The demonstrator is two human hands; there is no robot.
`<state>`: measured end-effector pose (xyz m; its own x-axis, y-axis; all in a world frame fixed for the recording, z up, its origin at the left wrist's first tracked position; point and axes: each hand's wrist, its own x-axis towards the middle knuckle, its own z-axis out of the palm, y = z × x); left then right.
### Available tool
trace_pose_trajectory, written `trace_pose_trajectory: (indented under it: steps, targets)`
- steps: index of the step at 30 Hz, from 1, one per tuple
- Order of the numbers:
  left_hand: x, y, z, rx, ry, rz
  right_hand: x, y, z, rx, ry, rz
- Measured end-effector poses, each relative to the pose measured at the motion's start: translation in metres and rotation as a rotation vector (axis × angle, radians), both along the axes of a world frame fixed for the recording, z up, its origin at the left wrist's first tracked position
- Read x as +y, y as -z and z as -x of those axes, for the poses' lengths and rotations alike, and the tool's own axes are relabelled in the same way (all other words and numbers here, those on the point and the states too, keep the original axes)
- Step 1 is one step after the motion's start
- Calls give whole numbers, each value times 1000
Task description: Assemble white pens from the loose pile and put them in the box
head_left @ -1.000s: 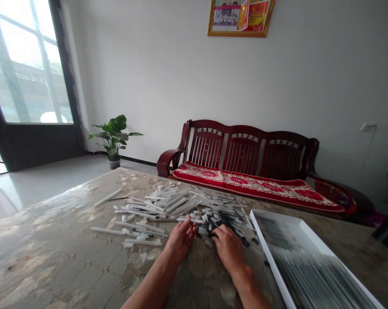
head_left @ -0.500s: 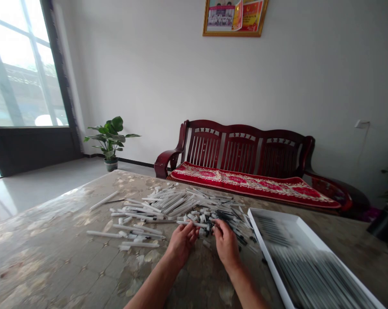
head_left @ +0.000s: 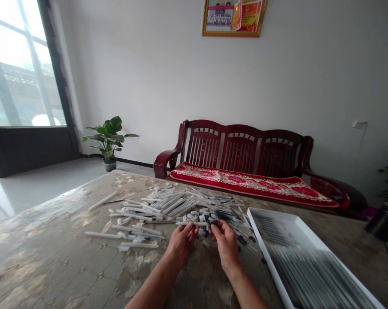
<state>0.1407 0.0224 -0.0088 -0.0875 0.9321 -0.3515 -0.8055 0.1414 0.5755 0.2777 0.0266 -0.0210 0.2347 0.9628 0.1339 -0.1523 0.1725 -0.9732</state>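
Both bare forearms [head_left: 153, 281] angled inward! The bare left hand [head_left: 180, 243] pinched, fingers curled near its thumb; close by, the bare right hand [head_left: 226, 243] pinched too, fingers bent.

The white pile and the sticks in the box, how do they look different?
The white pile lies jumbled, pointing many ways; the box's sticks are lined up side by side.
The white pile sits right on the tabletop; the box's sticks lie inside the white box.
The white pile looks mostly pale; the box's sticks look greyer and darker.
Both have lots of long, thin pieces.
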Motion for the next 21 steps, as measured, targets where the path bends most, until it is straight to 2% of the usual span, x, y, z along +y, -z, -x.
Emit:
trace_pose_trajectory:
  steps: [13, 21]
  targets:
    - [1, 5, 0, 30, 9, -15, -3, -2, 3, 34, -19, -19]
    - [2, 9, -2, 58, 10, -49, -1, 3, 2, -93, 3, -74]
